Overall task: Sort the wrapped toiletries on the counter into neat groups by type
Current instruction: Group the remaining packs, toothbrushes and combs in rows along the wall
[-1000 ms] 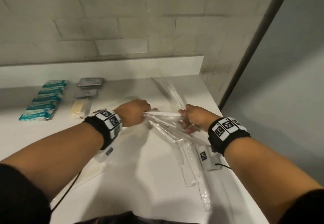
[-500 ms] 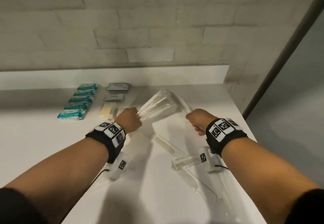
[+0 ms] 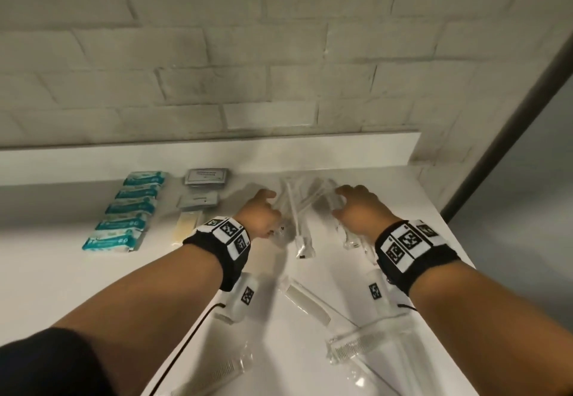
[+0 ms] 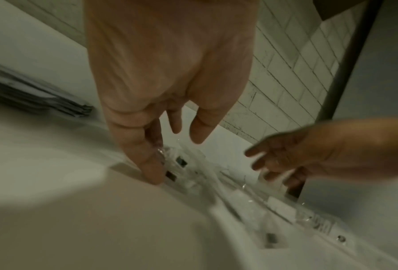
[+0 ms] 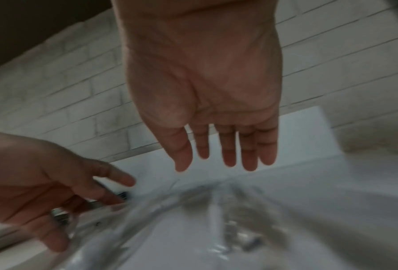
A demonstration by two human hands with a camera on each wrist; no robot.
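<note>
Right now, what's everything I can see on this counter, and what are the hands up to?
Teal packets: five, teal and white, in a row at the counter's left.
Grey sachets: two, grey, right of the teal packets.
Cream packet: one, pale yellow, just in front of the grey sachets.
Clear sleeves: several, transparent, bunched between the hands at the back.
Wrapped combs: at least three, white in clear wrap, nearer on the counter.
Counter: white.
Wall: pale brick.
Left hand: fingers straight, touching the clear sleeves.
Right hand: open, over them.
</note>
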